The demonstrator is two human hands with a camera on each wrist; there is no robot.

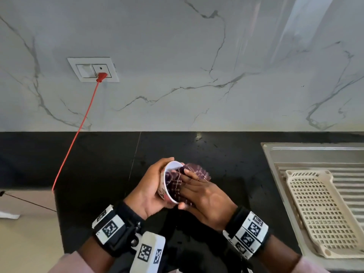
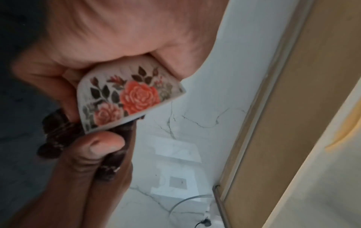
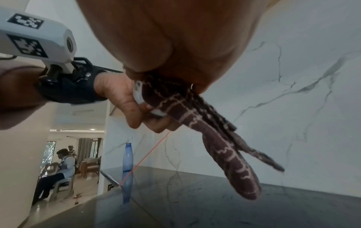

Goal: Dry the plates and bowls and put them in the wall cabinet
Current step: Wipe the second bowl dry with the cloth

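Observation:
A small white bowl (image 1: 171, 175) with rose prints (image 2: 136, 95) is tipped on its side above the black counter. My left hand (image 1: 149, 190) grips it round the outside, fingers curled on its wall. A dark maroon checked cloth (image 1: 175, 182) is stuffed into the bowl's mouth, and my right hand (image 1: 199, 192) presses it in with fingers over the cloth and the thumb under the rim. In the right wrist view the cloth (image 3: 224, 146) hangs down from under my palm, with a sliver of the bowl's rim (image 3: 139, 95) beside it.
A steel sink drainboard (image 1: 307, 154) lies at the right with a cream plastic drying rack (image 1: 319, 209) on it. A red cable (image 1: 78, 131) runs from the wall socket (image 1: 94, 69) to the counter's left edge. A blue bottle (image 3: 128, 169) stands farther left.

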